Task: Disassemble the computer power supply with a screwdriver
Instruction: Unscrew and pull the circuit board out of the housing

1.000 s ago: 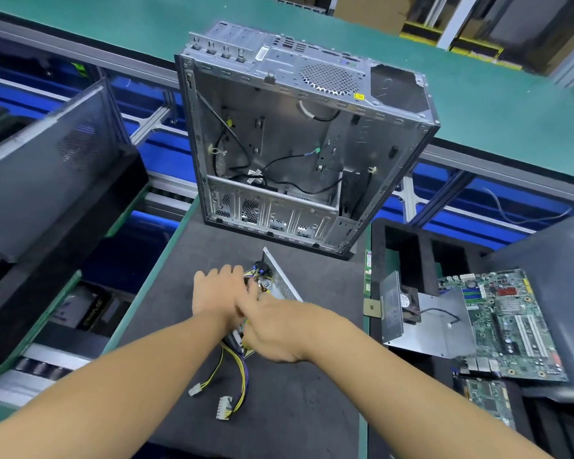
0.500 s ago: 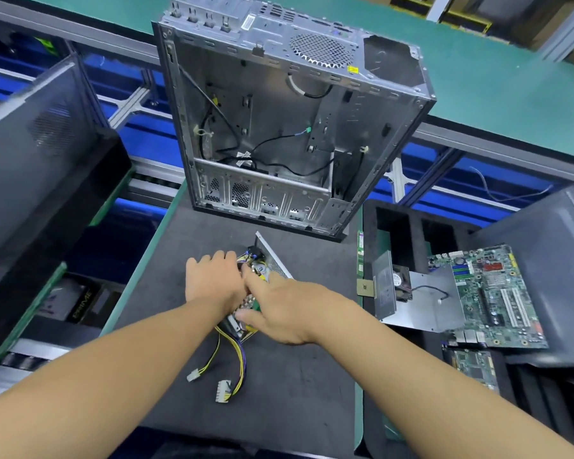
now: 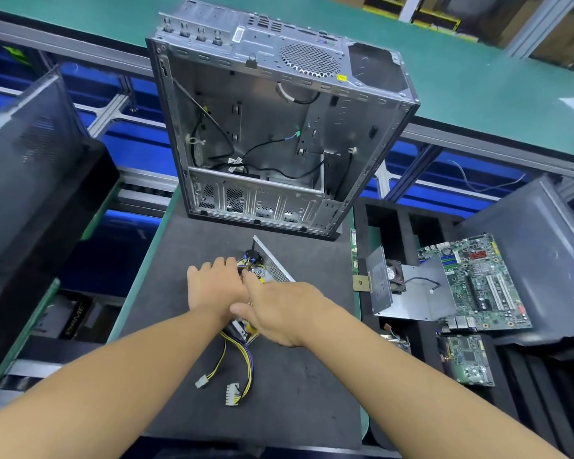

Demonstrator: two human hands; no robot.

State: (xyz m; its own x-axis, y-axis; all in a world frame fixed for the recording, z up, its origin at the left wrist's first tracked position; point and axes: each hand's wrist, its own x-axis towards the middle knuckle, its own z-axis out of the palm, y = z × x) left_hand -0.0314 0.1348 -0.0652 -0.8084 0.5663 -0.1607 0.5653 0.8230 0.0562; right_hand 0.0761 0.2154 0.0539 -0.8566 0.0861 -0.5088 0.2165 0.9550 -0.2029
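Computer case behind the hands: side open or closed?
Open. The computer case shows its bare interior; no panel covers the side facing the camera.

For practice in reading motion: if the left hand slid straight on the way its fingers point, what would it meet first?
Probably the computer case: ahead of the left hand lies only bare mat up to it, though depth is unclear.

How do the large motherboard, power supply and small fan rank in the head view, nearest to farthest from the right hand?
1. Power supply, under the right hand.
2. Small fan, to the right on a metal plate.
3. Large motherboard, farthest right.
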